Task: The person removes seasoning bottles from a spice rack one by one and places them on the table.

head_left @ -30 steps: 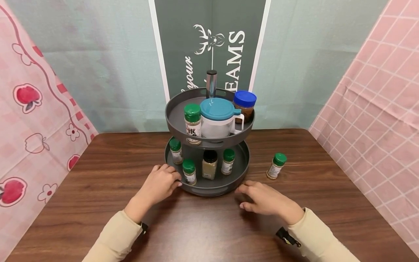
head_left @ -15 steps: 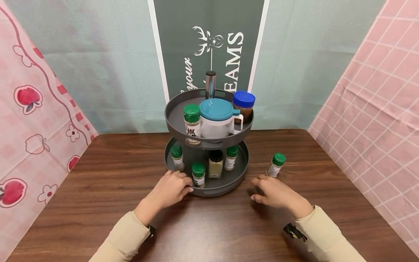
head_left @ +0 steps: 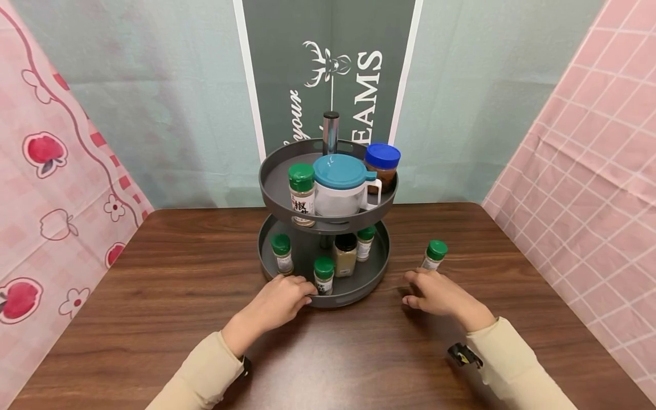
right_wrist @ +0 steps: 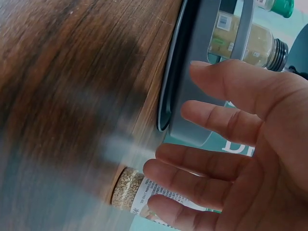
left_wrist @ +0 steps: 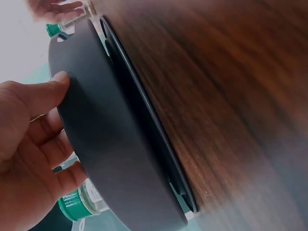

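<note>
Head view: the left hand (head_left: 281, 299), just left of lower centre, is gripping the front rim of the lower tray (head_left: 353, 297); the left wrist view is showing its thumb pressing the outer wall while the fingers are reaching over the edge. Right of centre, the right hand (head_left: 441, 293) is staying wide, fingers spread, in front of a loose green-capped jar (head_left: 435, 253) standing on the table (head_left: 328, 353); whether they are touching is unclear. Inside the lower tray, a black-capped jar (head_left: 345, 259) is standing among three green-capped bottles (head_left: 324, 276). Above, the upper tray (head_left: 279, 173) is carrying a teal-lidded pot (head_left: 340, 188) between a green-capped shaker (head_left: 302, 196) and a blue-capped jar (head_left: 382, 162).
</note>
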### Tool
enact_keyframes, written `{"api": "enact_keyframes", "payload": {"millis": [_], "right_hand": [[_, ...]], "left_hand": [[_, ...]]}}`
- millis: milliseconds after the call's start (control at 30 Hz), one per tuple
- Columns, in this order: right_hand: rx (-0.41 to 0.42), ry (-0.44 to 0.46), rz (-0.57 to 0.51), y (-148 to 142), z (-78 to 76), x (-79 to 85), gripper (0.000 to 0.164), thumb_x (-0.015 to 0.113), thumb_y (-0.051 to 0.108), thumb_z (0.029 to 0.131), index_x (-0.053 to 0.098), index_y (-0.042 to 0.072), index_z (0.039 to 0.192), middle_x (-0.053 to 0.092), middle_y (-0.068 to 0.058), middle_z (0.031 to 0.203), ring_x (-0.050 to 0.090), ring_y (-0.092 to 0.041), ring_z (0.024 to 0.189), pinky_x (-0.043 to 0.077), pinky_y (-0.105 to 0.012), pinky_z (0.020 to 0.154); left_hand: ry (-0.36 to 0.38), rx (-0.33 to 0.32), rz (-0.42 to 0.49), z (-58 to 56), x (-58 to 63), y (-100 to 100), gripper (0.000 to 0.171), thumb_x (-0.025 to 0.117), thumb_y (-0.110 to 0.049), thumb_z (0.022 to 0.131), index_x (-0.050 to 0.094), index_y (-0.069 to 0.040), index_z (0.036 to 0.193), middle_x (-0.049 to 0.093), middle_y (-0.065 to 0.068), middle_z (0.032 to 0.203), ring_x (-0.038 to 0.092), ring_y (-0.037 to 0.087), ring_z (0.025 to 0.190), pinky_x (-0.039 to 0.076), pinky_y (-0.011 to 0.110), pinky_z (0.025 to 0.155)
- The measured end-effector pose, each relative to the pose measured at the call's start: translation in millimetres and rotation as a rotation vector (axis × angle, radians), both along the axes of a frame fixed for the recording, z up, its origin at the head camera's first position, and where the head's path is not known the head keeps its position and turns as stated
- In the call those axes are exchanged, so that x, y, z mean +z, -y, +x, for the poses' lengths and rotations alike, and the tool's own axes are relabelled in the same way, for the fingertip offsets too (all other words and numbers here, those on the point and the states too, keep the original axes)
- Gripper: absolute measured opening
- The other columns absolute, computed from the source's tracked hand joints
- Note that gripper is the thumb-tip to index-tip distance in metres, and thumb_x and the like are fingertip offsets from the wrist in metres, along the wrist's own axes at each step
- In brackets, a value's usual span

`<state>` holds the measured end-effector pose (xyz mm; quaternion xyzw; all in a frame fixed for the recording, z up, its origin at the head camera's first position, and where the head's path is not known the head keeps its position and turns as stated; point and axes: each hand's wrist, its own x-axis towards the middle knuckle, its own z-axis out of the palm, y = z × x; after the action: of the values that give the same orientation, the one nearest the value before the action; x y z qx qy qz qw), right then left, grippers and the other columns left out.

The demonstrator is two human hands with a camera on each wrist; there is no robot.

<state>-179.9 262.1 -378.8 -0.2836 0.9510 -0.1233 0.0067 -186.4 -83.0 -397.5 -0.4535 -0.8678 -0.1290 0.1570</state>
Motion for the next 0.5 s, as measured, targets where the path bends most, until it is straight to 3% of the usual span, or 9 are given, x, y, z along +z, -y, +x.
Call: {"api": "enact_keyframes", "payload": {"millis": [200,500], "right_hand": [[-0.003,0.006,-0.002,0.1,1.6,-0.3,0.026,0.073,0.017,0.079,0.059,0.004,0.096,0.051,-0.002,0.081,0.045,-0.013,0.067,0.041,-0.033,0.058],[-0.002,0.018,0.000,0.7,4.3,1.6,0.023,0.072,0.016,0.080,0.058,0.004,0.093,0.049,-0.003,0.078,0.042,-0.013,0.065,0.037,-0.030,0.057]], "left_hand": [[0.002,-0.014,0.013,0.5,-0.3,0.6,0.016,0.070,-0.004,0.079,0.068,-0.011,0.093,0.063,0.000,0.083,0.062,0.015,0.076,0.050,0.033,0.066],[0.003,-0.001,0.006,1.4,3.3,0.8,0.020,0.073,-0.007,0.077,0.070,-0.012,0.096,0.064,-0.001,0.086,0.062,0.014,0.082,0.047,0.035,0.068]]}}
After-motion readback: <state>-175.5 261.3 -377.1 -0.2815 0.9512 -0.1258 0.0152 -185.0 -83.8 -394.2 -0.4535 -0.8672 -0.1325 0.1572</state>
